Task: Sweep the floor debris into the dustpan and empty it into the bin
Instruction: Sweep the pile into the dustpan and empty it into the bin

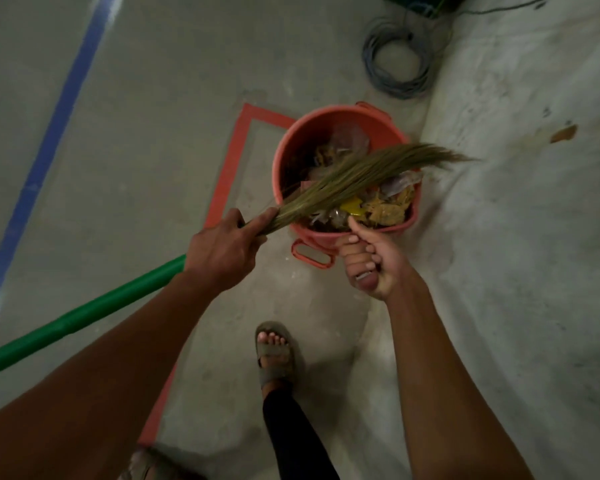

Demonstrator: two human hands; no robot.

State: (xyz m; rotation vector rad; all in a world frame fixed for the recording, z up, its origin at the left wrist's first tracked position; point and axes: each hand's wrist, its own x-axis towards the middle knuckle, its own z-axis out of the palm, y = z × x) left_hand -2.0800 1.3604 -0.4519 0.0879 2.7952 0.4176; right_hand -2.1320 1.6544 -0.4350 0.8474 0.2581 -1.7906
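Bristles of the broom [343,178] are fanning over the red bin [281,157] at twelve o'clock from my foot [274,351]. My left hand [222,251] is grasping the broom where the green handle [84,317] meets the bristles. My right hand [374,261], at the bin's six o'clock rim, is clenching a pale handle; what it belongs to is hidden.

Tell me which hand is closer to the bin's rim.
Right. The right hand is at the bin near rim; the left hand grips the broom left of it.
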